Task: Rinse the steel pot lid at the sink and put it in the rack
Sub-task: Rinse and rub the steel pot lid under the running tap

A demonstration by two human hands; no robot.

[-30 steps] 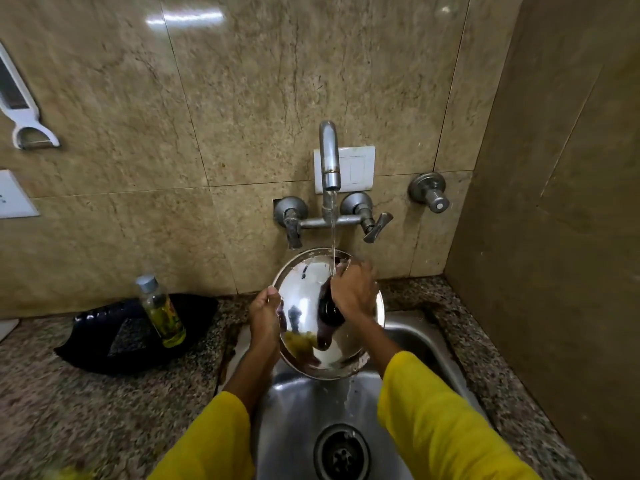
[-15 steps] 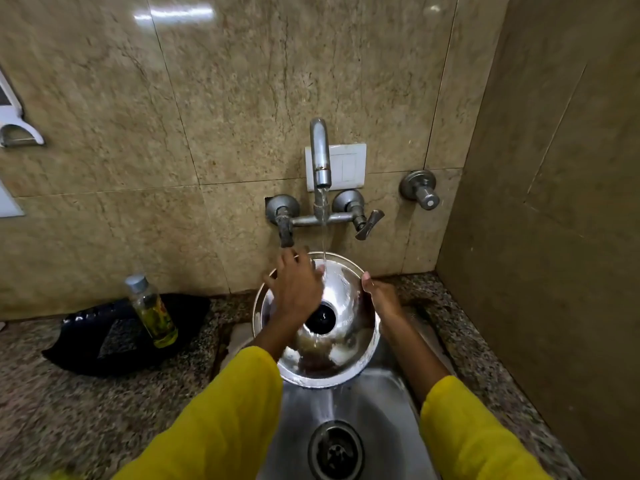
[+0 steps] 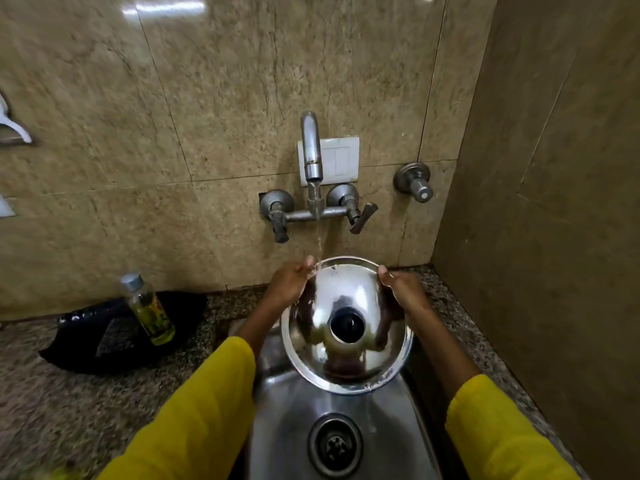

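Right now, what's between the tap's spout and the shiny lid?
Only a thin stream of water, falling from the spout onto the lid beside the left hand, in the head view.

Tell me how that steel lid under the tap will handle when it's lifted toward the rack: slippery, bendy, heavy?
The steel lid is probably slippery: it's polished and water from the tap runs over its rim. It looks stiff, keeping its dome shape though the left hand and right hand grip only its edges. Likely light, being thin-rimmed.

White wall fixture (image 3: 14, 128) at nine o'clock cut by frame edge. Sink (image 3: 408, 438) cropped at six. Bottle (image 3: 148, 308) label blurred, unreadable.
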